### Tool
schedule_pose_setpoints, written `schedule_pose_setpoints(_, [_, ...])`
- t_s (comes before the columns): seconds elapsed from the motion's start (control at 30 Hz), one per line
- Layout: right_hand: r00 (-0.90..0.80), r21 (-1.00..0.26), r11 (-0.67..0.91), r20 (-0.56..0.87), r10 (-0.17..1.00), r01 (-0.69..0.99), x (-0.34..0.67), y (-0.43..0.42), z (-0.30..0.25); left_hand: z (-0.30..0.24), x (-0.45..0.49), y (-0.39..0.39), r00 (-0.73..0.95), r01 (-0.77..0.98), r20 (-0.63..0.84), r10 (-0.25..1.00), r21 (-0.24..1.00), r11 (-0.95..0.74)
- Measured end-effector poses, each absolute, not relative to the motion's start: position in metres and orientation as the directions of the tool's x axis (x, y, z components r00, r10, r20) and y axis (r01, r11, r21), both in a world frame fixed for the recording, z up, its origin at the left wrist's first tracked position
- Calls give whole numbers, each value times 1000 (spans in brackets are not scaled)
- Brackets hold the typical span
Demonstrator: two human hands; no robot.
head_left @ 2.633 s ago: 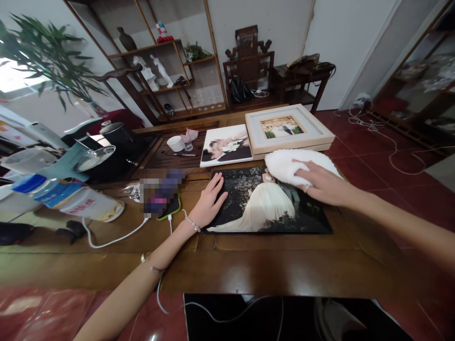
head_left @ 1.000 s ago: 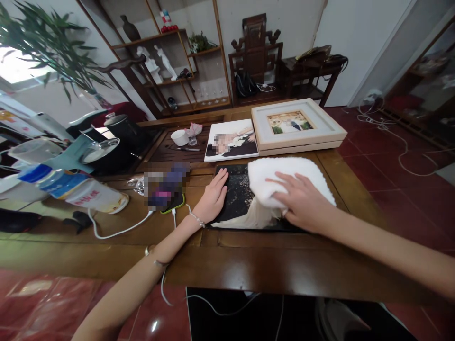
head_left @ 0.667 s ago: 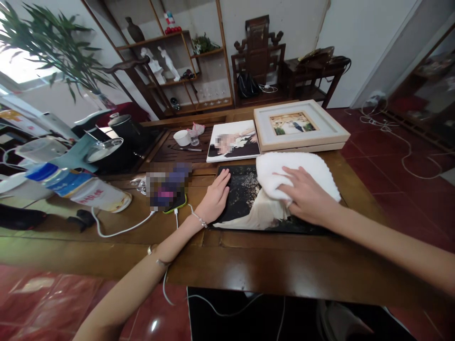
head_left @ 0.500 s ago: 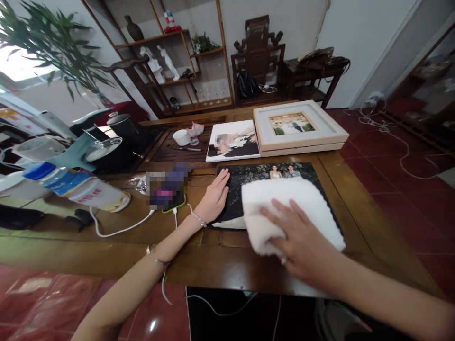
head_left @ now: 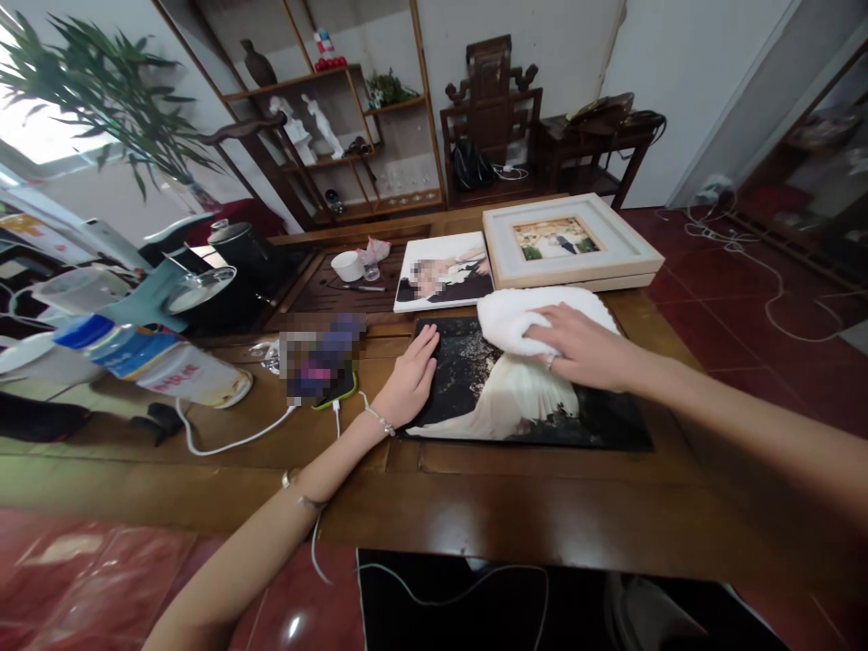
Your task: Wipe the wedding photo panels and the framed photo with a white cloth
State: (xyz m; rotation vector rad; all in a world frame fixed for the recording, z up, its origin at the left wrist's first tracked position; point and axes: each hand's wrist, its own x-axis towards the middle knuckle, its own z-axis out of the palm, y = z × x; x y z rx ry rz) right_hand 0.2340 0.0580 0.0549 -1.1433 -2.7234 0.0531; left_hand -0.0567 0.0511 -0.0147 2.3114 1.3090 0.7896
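Shelving (head_left: 419, 54): dark vase (head_left: 259, 67), white figurines (head_left: 323, 128), green foliage (head_left: 388, 89).
Carved chair (head_left: 489, 86): holds black bag (head_left: 469, 165).
Blue-capped bottle (head_left: 163, 363): left, nearer than lidded dark pot (head_left: 239, 249).
Red-tiled floor (head_left: 705, 303): white cables (head_left: 731, 240), right side.
Leafy plant (head_left: 64, 81): upper left.

I read no text on my feed; reddish characters (head_left: 174, 378) on blue-capped bottle (head_left: 155, 360) too blurred.

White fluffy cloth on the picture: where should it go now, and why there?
I'd slide the white cloth gently toward the near edge of the dark photo panel. The right hand has it over the far part, while the near part is uncovered. The left hand lies flat at the panel's left edge, which probably helps keep it steady.
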Motion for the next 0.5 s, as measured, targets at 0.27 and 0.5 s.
schedule_pose_setpoints(0.27, [-586, -91, 611, 199, 785, 787, 222, 27, 40, -13, -56, 51, 404, 670, 274, 873, 561, -486])
schedule_pose_setpoints(0.5, [-774, -201, 795, 188, 604, 572, 185, -67, 33, -15, -55, 51, 405, 675, 291, 867, 545, -498])
